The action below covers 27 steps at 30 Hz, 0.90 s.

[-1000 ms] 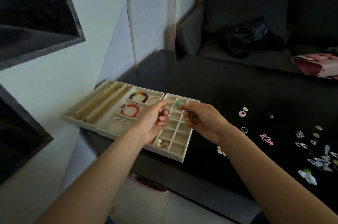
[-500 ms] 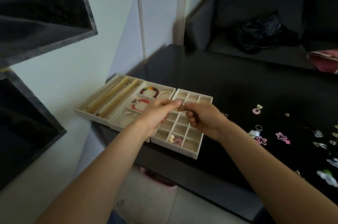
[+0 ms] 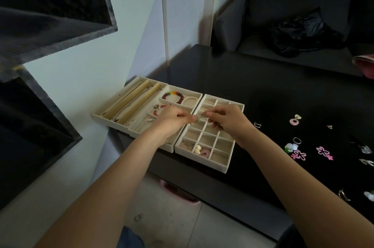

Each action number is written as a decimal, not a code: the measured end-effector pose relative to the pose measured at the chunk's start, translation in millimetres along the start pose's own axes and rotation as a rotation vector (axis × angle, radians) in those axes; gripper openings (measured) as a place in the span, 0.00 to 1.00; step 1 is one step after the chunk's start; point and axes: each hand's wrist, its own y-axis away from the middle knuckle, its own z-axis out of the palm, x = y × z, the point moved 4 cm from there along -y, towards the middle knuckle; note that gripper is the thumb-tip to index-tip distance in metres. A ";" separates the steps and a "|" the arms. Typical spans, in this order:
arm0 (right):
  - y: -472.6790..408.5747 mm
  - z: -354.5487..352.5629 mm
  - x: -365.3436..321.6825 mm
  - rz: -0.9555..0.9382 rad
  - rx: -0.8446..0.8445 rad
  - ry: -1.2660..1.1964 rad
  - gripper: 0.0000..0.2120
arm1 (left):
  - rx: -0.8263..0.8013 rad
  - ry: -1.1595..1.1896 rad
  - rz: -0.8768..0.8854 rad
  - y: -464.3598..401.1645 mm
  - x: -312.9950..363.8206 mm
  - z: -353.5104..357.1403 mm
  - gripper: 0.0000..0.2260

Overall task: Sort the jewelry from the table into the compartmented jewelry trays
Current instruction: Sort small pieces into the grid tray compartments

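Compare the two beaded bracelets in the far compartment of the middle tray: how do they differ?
The multicolored bead bracelet has large dark red beads with orange and green ones at its far side; the white pearl bracelet has small, uniformly pale beads. The multicolored one lies left, the pearl one right, against the compartment's right wall. Both lie flat in the same compartment of the middle tray, apparently touching.

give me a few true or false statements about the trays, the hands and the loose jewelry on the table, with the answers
1. Both hands pinch one small greenish piece above the grid tray. True.
2. The grid tray's compartments are all empty. False: a pink ring and pale beads lie in a near compartment.
3. The multicolour bead bracelet lies in the tray left of the grid tray. True.
4. The pink flower pieces are already in a tray. False: they lie on the black table, to the right.
5. The left hand rests flat on the table. False: it is raised over the trays, pinching with the right hand.
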 end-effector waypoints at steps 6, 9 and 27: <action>-7.6 1.9 4.7 -0.001 0.030 0.064 0.03 | -0.056 -0.195 0.010 -2.7 -11.9 -4.1 0.12; -8.3 5.7 7.4 -0.016 0.039 0.174 0.07 | -0.011 -0.231 -0.003 -4.8 -19.3 -2.4 0.13; -16.0 26.5 15.8 0.038 -0.011 0.512 0.12 | 0.105 -0.680 0.196 -16.4 -13.5 15.9 0.14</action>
